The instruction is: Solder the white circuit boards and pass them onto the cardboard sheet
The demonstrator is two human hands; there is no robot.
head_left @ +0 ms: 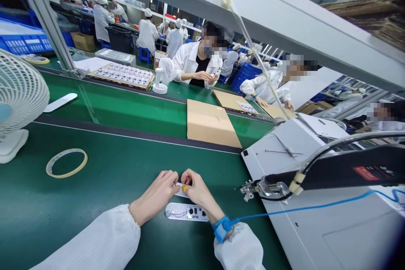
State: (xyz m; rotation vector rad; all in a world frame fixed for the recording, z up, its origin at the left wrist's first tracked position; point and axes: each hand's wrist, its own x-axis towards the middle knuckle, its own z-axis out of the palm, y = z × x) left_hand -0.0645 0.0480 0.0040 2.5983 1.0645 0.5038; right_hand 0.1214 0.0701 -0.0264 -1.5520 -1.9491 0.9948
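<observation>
My left hand [160,194] and my right hand [196,189] meet over the green bench, fingers curled together. Between them is a small white elongated part [181,191], mostly covered, with both hands' fingertips closed on its edges. Something yellow [184,187] shows at my right thumb; whether it is a finger cover or a piece of the part I cannot tell. Just nearer to me lies a long white plastic housing [178,211] with rounded end, thin wires and black components inside. A blue wrist strap [222,228] with a cord circles my right wrist.
A tape roll [67,163] and a white fan [17,101] are at left. The grey machine [303,211] with a black arm [335,171] stands close at right. A cardboard sheet [210,124] lies beyond; co-workers sit across the line.
</observation>
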